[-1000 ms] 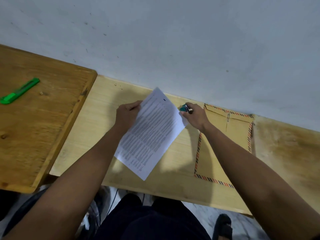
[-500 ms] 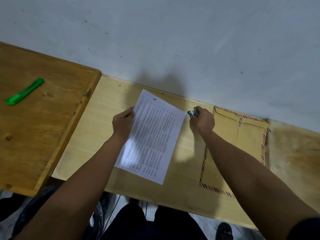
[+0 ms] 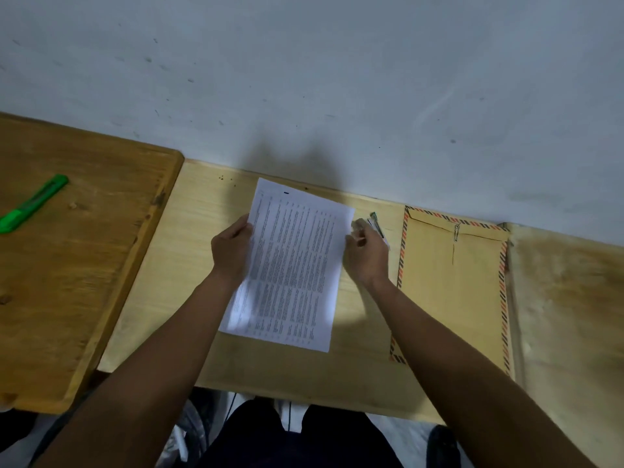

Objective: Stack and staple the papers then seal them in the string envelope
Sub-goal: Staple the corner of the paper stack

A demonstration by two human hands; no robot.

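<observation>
My left hand (image 3: 231, 252) grips the left edge of the papers (image 3: 292, 265), thumb on top. My right hand (image 3: 366, 256) sits at their three o'clock edge, fingers curled, but whether it pinches the sheets I cannot tell. The stapler (image 3: 377, 226) lies on the pale table (image 3: 202, 238) at one o'clock of that hand. The string envelope (image 3: 454, 285) lies flat at three o'clock.

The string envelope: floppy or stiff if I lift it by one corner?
Probably floppy: the string envelope lies thin and flat on the table, looking empty. Likely light, so it could slide when pushed. Its string hangs loose, so the flap may swing open.
</observation>
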